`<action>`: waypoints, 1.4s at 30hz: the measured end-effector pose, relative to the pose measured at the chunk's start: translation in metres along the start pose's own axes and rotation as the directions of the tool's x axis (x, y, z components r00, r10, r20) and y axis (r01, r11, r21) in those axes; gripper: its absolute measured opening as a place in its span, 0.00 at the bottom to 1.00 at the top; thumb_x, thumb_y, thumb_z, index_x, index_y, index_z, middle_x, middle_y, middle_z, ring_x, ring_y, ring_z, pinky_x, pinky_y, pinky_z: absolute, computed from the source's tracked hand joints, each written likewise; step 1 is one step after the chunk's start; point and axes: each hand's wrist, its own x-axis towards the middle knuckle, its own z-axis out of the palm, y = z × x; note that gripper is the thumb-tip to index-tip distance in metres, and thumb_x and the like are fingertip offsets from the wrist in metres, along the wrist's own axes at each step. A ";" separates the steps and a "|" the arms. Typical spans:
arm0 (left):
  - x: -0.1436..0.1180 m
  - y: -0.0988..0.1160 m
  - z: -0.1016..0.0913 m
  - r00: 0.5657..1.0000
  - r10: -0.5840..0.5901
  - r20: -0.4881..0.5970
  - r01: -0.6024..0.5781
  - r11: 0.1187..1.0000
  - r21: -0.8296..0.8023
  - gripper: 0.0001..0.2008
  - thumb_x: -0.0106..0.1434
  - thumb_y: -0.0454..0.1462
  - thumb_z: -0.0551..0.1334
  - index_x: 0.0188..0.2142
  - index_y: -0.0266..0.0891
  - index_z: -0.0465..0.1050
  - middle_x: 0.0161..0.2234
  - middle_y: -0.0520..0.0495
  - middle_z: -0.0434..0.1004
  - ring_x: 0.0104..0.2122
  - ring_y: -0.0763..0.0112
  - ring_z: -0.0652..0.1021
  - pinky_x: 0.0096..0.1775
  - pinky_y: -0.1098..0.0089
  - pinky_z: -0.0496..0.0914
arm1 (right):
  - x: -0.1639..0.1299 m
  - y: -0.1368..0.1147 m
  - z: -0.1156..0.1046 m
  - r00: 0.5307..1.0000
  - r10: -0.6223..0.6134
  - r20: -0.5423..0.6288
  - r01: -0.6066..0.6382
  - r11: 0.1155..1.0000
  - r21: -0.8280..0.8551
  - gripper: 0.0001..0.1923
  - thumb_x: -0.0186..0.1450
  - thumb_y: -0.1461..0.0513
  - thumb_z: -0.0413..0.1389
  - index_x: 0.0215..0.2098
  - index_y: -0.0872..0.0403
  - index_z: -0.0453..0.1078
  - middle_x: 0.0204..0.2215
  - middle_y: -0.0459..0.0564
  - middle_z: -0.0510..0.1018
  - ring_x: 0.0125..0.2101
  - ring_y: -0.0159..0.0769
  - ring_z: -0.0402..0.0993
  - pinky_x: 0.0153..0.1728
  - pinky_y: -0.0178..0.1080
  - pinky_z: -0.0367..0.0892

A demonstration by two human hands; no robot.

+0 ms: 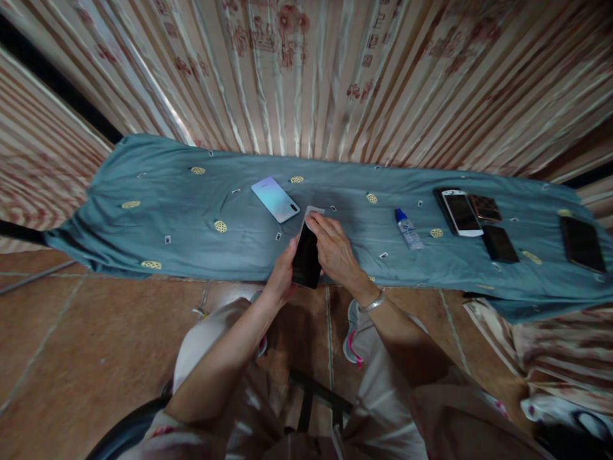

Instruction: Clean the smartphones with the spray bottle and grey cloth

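Note:
My left hand (281,273) grips a black phone (305,259) by its lower left edge, holding it just above the near edge of a table covered with a blue-green cloth (158,230). My right hand (335,250) rests on the phone's right side, its fingertips pressing a small pale cloth or wipe (314,212) at the phone's top end. A pale iridescent phone (275,199) lies face down on the cloth just beyond and to the left of my hands.
A small clear bottle with a blue cap (408,229) lies to the right. Farther right lie a white phone (461,213), a patterned phone (484,207) and two black phones (499,244) (582,243). Striped curtains (335,76) hang behind the table. Tiled floor lies below.

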 end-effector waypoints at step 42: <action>0.015 0.021 -0.022 0.989 0.096 -0.113 -0.097 0.995 -0.011 0.22 0.72 0.49 0.57 0.53 0.34 0.77 0.37 0.45 0.85 0.39 0.66 0.84 0.49 0.68 0.74 | -0.033 -0.042 0.011 0.976 -0.208 0.067 0.205 0.978 0.047 0.30 0.72 0.71 0.42 0.71 0.59 0.58 0.64 0.62 0.70 0.64 0.49 0.64 0.65 0.56 0.65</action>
